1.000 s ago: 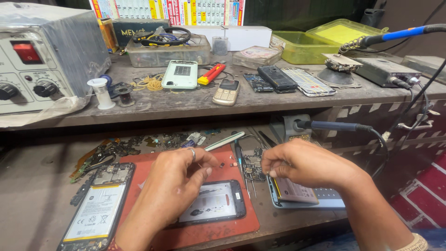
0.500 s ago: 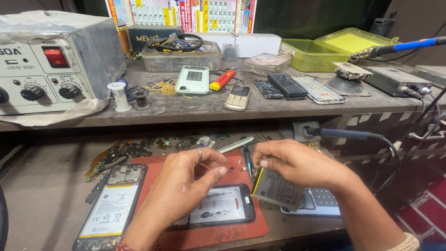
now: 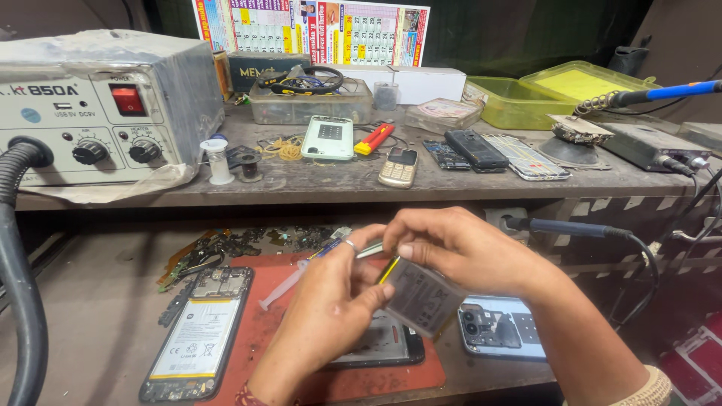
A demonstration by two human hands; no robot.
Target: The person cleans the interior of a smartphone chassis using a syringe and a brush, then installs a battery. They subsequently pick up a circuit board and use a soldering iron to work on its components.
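Above the red mat (image 3: 263, 331), both hands (image 3: 331, 316) (image 3: 459, 248) apparently pinch a phone battery (image 3: 421, 297).

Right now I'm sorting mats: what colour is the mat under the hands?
Red, in the head view: the mat.

Left hand (image 3: 327, 316) and right hand (image 3: 459, 248) raised together, fingers pinched

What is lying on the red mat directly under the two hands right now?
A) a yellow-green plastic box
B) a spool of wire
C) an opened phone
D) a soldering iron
C: an opened phone lies flat on the red mat under both hands.
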